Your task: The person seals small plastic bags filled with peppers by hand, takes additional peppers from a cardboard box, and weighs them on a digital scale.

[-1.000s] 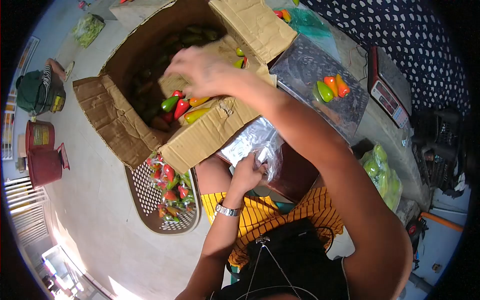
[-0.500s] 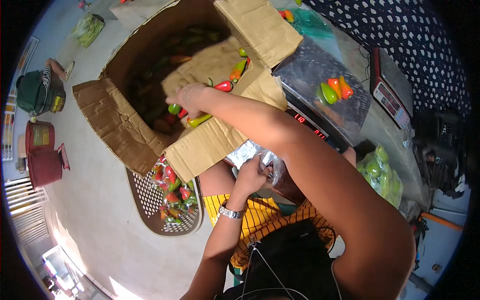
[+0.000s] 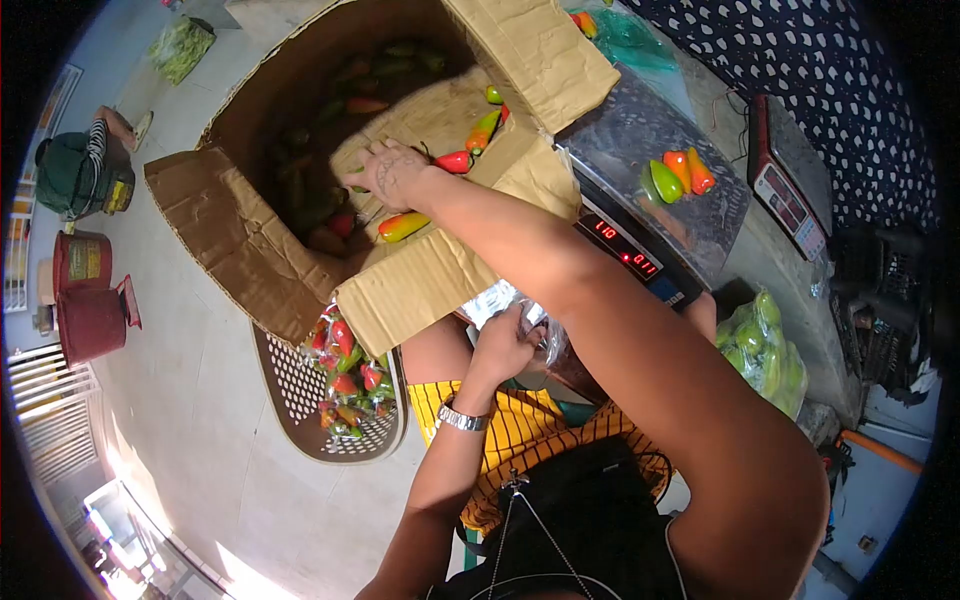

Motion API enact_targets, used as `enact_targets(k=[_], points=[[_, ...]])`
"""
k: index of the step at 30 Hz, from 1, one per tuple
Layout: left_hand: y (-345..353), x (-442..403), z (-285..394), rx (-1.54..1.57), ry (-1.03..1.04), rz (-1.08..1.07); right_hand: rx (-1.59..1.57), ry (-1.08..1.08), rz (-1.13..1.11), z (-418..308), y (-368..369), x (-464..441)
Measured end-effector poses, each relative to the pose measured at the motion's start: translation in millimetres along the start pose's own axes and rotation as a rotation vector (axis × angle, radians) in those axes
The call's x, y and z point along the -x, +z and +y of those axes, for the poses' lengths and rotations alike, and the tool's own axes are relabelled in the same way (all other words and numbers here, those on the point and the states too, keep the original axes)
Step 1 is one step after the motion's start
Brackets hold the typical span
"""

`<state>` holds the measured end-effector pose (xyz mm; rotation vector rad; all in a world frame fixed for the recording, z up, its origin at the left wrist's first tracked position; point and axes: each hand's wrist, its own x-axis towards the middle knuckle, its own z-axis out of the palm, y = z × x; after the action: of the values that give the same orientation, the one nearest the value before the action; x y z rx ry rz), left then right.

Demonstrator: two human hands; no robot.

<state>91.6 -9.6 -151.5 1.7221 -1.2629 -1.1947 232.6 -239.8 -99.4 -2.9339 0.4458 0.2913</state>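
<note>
My right hand reaches into a cardboard box, fingers spread over its inner flap. A bit of green shows by the fingertips, partly covered. Nearby on the cardboard lie a yellow-orange pepper, a red pepper and an orange-green pepper. Many more peppers sit in the box's shadowed bottom. Below the front flap, my left hand is closed on a clear plastic bag; its contents are mostly hidden. One green and two orange peppers rest on a digital scale with lit red digits.
A perforated basket with bagged peppers stands below the box. On the right are a second scale and a bag of green vegetables. A person and a red container are at far left.
My right hand has shifted deeper into the box, away from the yellow-orange pepper, and its fingers have spread. My left hand stays on the plastic bag. The view has shifted slightly.
</note>
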Motion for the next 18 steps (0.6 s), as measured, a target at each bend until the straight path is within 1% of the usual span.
enact_targets(k=[2,5,8,11,12,13,14,15,18], points=[[0,1,-2,-0.015,0.013,-0.003,0.017,0.013,0.051,1,0,2],[-3,1,2,-0.027,-0.008,-0.022,-0.127,0.046,0.018,7,8,-5],[-6,2,7,-0.032,-0.009,-0.017,-0.600,0.207,0.036,5,-27,14],[-10,2,14,-0.070,-0.044,-0.051,-0.765,0.117,-0.428,9,-20,0],[-11,2,17,-0.090,-0.063,-0.075,-0.475,0.040,-0.392,-4,-33,20],[-11,1,18,-0.077,-0.070,-0.078,-0.346,-0.044,-0.171,-15,-8,21],[-11,0,19,-0.064,-0.078,-0.080,-0.308,-0.010,-0.209,-18,9,15],[-11,0,19,-0.052,-0.088,-0.082,-0.271,0.022,-0.247,-24,4,20],[-7,1,10,-0.066,-0.023,-0.039,-0.391,0.004,-0.400,-17,-14,27]])
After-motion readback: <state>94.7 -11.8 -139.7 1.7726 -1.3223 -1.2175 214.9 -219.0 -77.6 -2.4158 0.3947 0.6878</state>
